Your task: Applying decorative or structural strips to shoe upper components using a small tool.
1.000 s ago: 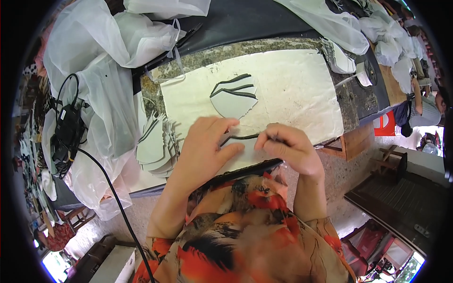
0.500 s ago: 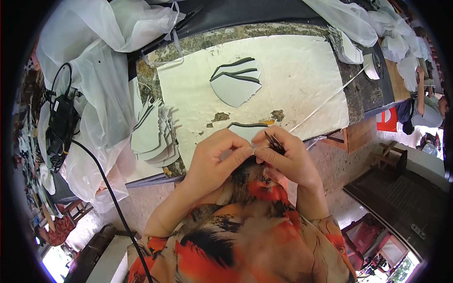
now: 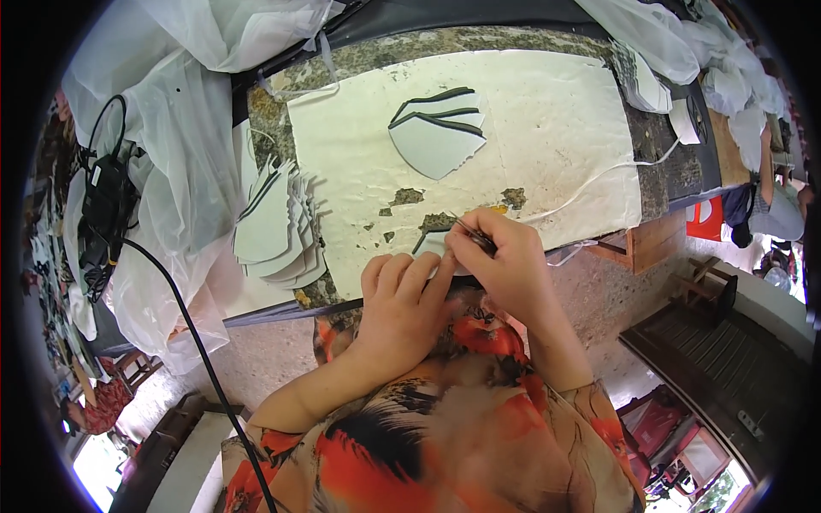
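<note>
My left hand (image 3: 402,308) lies flat at the near edge of the worktable, fingers stretched out over a white cut piece with black edging (image 3: 432,243). Much of that piece is hidden under my hands. Beside it my right hand (image 3: 511,261) is closed on a slim dark pointed metal tool (image 3: 481,243), its tip toward the piece's black edge. Whether the tool is snips or tweezers cannot be told. Farther up the white sheet (image 3: 556,103), several similar black-edged white pieces (image 3: 436,145) overlap in a fan.
A stack of white pieces (image 3: 286,231) sits at the left. Narrow white tape (image 3: 590,181) runs from near my right hand to a roll (image 3: 684,121). Plastic bags (image 3: 175,128), a black adapter (image 3: 109,205) with its cable, and another white stack (image 3: 641,81) border the sheet.
My left hand has gone from a pinch near my right fingers to lying flat on the piece. My right hand has turned the tool's tip toward the black edge. The white tape has slackened.
</note>
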A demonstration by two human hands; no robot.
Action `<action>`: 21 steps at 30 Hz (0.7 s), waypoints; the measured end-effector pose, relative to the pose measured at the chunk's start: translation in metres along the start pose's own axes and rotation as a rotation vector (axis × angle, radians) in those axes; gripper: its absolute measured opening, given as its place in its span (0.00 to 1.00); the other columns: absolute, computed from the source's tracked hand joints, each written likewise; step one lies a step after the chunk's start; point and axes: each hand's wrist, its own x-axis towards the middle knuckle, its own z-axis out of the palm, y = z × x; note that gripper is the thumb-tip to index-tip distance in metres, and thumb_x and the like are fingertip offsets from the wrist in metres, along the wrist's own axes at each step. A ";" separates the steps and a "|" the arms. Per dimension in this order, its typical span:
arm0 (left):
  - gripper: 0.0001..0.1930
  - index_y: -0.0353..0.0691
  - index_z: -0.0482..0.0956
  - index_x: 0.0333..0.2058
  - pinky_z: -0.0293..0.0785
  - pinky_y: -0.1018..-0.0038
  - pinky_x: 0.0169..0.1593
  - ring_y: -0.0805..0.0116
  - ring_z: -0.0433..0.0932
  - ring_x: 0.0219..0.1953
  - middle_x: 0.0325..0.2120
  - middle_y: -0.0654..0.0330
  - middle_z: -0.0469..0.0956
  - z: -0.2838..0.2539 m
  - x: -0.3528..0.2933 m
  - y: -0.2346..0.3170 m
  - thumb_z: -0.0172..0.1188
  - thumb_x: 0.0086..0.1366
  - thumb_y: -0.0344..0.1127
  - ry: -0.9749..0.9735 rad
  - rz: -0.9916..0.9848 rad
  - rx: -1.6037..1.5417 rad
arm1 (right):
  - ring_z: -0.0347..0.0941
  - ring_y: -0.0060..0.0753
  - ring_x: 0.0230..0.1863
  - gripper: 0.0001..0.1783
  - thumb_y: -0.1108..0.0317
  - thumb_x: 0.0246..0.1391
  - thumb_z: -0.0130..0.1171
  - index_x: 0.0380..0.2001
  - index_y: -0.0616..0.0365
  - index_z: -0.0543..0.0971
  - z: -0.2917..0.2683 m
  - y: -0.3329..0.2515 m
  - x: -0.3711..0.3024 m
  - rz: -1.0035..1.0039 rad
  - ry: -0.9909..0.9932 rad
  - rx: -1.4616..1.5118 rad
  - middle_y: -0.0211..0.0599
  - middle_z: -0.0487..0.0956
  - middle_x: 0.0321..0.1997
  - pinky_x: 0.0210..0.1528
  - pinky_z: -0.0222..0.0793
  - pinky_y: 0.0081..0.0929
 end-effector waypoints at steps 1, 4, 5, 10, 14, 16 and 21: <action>0.27 0.39 0.80 0.54 0.61 0.51 0.60 0.52 0.66 0.55 0.54 0.58 0.70 0.002 0.000 0.001 0.73 0.54 0.39 0.001 -0.001 -0.009 | 0.73 0.30 0.26 0.10 0.66 0.59 0.65 0.35 0.63 0.80 0.003 0.003 0.004 -0.048 0.018 -0.081 0.39 0.80 0.26 0.31 0.70 0.28; 0.27 0.39 0.81 0.53 0.61 0.52 0.60 0.53 0.66 0.55 0.54 0.58 0.70 0.002 0.000 0.001 0.73 0.54 0.39 0.002 -0.003 -0.021 | 0.73 0.26 0.26 0.09 0.68 0.59 0.64 0.35 0.64 0.80 0.009 0.000 0.004 -0.097 0.063 -0.171 0.38 0.80 0.26 0.32 0.71 0.27; 0.26 0.39 0.81 0.53 0.61 0.53 0.60 0.53 0.66 0.54 0.54 0.58 0.70 0.002 0.000 0.001 0.73 0.54 0.39 0.003 -0.006 -0.022 | 0.74 0.31 0.26 0.09 0.68 0.58 0.64 0.35 0.64 0.80 0.010 -0.001 0.003 -0.100 0.088 -0.178 0.41 0.80 0.27 0.33 0.72 0.29; 0.26 0.39 0.81 0.52 0.62 0.54 0.58 0.54 0.67 0.54 0.54 0.59 0.70 0.001 -0.001 -0.004 0.73 0.54 0.38 0.007 0.010 -0.029 | 0.75 0.38 0.26 0.08 0.69 0.58 0.64 0.34 0.64 0.79 0.013 0.004 0.003 -0.161 0.132 -0.240 0.46 0.80 0.27 0.34 0.73 0.32; 0.25 0.40 0.82 0.52 0.62 0.54 0.58 0.54 0.67 0.53 0.54 0.59 0.71 0.000 0.000 -0.005 0.72 0.55 0.38 0.000 0.017 -0.034 | 0.76 0.41 0.27 0.08 0.69 0.57 0.64 0.34 0.64 0.78 0.013 0.004 0.003 -0.175 0.147 -0.244 0.47 0.80 0.27 0.34 0.73 0.33; 0.24 0.41 0.82 0.52 0.61 0.53 0.59 0.53 0.67 0.55 0.55 0.58 0.71 0.000 -0.002 -0.005 0.72 0.55 0.37 -0.003 -0.003 -0.030 | 0.76 0.41 0.27 0.08 0.69 0.57 0.64 0.34 0.64 0.78 0.013 0.003 0.003 -0.172 0.145 -0.245 0.47 0.80 0.27 0.34 0.73 0.34; 0.24 0.43 0.82 0.53 0.59 0.52 0.64 0.51 0.66 0.61 0.61 0.57 0.71 -0.004 0.005 -0.008 0.71 0.57 0.37 0.006 -0.018 0.008 | 0.79 0.59 0.33 0.09 0.66 0.58 0.61 0.36 0.59 0.78 0.011 0.003 0.003 -0.169 0.121 -0.257 0.50 0.82 0.30 0.36 0.74 0.46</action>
